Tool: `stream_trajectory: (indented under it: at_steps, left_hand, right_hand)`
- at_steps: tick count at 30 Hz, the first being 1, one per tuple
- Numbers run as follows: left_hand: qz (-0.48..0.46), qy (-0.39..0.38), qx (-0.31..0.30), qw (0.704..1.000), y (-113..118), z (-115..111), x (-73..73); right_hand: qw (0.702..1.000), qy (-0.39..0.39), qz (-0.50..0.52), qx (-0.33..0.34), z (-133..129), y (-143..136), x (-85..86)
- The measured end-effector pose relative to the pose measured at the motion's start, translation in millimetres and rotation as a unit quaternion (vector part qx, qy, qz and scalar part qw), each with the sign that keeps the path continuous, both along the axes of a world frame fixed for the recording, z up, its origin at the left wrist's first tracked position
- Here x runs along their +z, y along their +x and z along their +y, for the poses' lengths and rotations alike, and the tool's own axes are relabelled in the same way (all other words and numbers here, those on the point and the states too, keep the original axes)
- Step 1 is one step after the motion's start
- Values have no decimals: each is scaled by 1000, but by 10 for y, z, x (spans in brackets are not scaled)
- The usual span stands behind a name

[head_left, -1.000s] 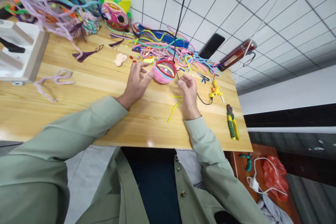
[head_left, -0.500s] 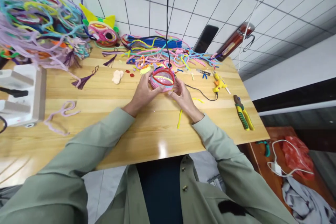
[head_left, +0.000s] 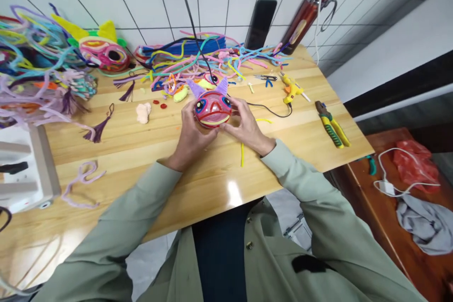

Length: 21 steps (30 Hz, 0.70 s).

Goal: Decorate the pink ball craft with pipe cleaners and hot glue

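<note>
Between my hands is a round pink mask-like craft piece with red outlines, blue-ringed eyes and two purple ears, its face turned up. My left hand grips its left side, fingers behind and thumb along the lower edge. On the right side, my right hand holds it with fingers at the upper edge and thumb below. A yellow pipe cleaner strip lies near my right wrist. Just behind the piece are a pale yellow pad and another small eye-like part.
Colourful pipe cleaners line the back, beside a finished mask. Rightward are a yellow glue gun, snips, pliers, a phone and a red flask. A white power strip sits at left.
The craft piece has been tilted in my hands, so its eyes and purple ears now show. The camera view has shifted, and both hands keep hold of the piece.
</note>
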<state>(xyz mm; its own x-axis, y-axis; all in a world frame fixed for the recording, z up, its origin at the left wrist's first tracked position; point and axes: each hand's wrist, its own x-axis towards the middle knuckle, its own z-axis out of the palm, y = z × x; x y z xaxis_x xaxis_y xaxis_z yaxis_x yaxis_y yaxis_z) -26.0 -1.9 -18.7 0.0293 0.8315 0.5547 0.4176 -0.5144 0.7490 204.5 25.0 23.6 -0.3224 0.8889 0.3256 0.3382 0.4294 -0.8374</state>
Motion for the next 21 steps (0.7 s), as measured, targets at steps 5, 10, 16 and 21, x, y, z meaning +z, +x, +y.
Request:
stream_trajectory:
  at_steps: [5,10,16,21]
  left_hand:
    - [-52,-46,-37,997,-15,9,-3]
    - [-95,-34,15,995,3,129,-86]
    - [-105,-38,53,992,38,146,-66]
    - [-121,-48,58,990,42,94,-20]
  right_hand:
    - [997,76,-11,14,23,-20,-102]
    - [984,174,-16,25,116,-83,-297]
    - [974,225,-17,31,203,-144,-426]
    - [968,250,-21,23,195,-180,-446]
